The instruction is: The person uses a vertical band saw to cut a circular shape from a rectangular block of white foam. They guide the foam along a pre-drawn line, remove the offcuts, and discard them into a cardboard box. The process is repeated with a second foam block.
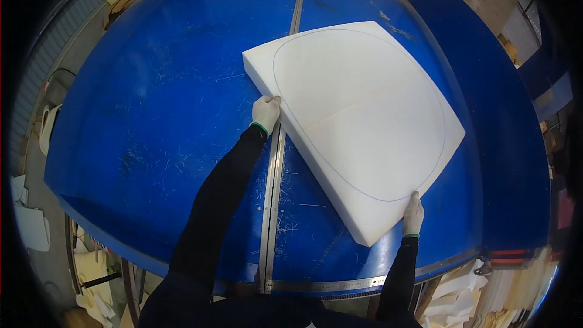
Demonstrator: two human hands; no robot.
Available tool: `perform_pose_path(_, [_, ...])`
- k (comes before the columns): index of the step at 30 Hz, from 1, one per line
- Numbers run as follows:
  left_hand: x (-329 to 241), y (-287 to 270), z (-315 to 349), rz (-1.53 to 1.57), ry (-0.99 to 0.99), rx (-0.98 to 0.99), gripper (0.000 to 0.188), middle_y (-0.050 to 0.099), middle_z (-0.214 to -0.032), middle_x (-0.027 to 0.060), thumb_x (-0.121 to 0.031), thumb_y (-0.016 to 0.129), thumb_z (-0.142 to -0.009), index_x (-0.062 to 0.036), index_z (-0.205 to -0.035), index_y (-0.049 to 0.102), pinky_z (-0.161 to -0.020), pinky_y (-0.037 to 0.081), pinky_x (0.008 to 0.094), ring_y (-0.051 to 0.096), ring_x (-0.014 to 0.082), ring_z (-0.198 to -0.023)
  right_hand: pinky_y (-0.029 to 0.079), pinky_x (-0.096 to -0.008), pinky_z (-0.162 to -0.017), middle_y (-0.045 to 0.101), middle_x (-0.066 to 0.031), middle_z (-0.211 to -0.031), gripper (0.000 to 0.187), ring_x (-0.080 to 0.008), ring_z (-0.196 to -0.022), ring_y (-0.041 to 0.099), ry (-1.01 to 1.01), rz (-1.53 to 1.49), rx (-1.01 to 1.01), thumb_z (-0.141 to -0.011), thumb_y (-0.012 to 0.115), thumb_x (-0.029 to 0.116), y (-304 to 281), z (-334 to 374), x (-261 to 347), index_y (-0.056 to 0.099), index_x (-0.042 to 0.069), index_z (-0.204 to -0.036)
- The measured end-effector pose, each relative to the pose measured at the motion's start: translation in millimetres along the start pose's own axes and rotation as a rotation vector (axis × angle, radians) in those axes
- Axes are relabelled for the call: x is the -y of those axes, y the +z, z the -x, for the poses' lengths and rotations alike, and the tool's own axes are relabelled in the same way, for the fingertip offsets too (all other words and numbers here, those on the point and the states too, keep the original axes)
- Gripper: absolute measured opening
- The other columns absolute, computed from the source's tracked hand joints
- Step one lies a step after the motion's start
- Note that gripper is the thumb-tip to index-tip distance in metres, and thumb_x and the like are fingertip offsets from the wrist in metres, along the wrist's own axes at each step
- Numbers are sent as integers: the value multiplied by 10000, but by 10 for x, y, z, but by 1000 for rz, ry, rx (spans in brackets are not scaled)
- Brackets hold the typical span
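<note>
A thick white foam block (364, 115) lies slantwise on the blue table, with a large rounded outline drawn in blue on its top face. My left hand (266, 113), in a white glove with a green cuff edge, grips the block's left side near the metal strip. On the near right edge, my right hand (413, 214) is also gloved and closed on the block, its thumb on top by the drawn line. The fingers of both hands are partly hidden against the foam.
A metal strip (271, 206) runs across the blue table (152, 115) from front to back. A metal ruler edge (340, 285) lines the front. Along the right stands a blue panel (504, 121). White foam scraps (452, 297) lie below at the right.
</note>
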State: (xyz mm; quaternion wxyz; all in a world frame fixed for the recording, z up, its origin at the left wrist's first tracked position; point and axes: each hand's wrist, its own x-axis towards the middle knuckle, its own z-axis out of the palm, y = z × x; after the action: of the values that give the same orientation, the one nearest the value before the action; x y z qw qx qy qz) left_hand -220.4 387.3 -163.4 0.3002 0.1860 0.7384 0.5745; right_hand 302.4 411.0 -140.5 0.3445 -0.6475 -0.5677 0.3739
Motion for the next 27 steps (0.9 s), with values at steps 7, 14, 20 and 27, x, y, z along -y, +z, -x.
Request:
perform_pose_path(7, [63,5,-60,61,-15,-50,322,686,-751,167,-253,658,-922,64,-881,696,-619,505,398,664,264,-674,480,-318,-716,656,-94,-878,621,-168,-779,583,38,14,31,-1053,453,509,-25,-56,79,646,-80,-1030])
perform_pose_path(14, [-107,-15,85,24,-26,-3,254,609,-773,65,-209,618,-990,18,-879,643,-570,513,328,589,165,-632,479,-327,-738,662,-102,-873,625,-170,-787,579,38,36,43,-1058,444,501,-105,-110,-36,646,-89,-1030])
perform_pose_path(20, [-6,-71,77,27,1,-26,269,632,-745,104,-204,628,-963,31,-835,651,-588,510,358,614,203,-642,472,-343,-722,674,-123,-866,615,-180,-778,580,-59,20,-7,-1062,441,472,-61,-78,-21,653,-106,-1038])
perform_pose_path(27, [-38,-24,149,64,-16,13,256,596,-733,65,-185,617,-985,4,-812,622,-539,482,315,575,158,-604,489,-377,-694,690,-152,-835,613,-218,-739,610,-30,157,11,-1060,447,463,-199,-292,-52,674,-106,-1042])
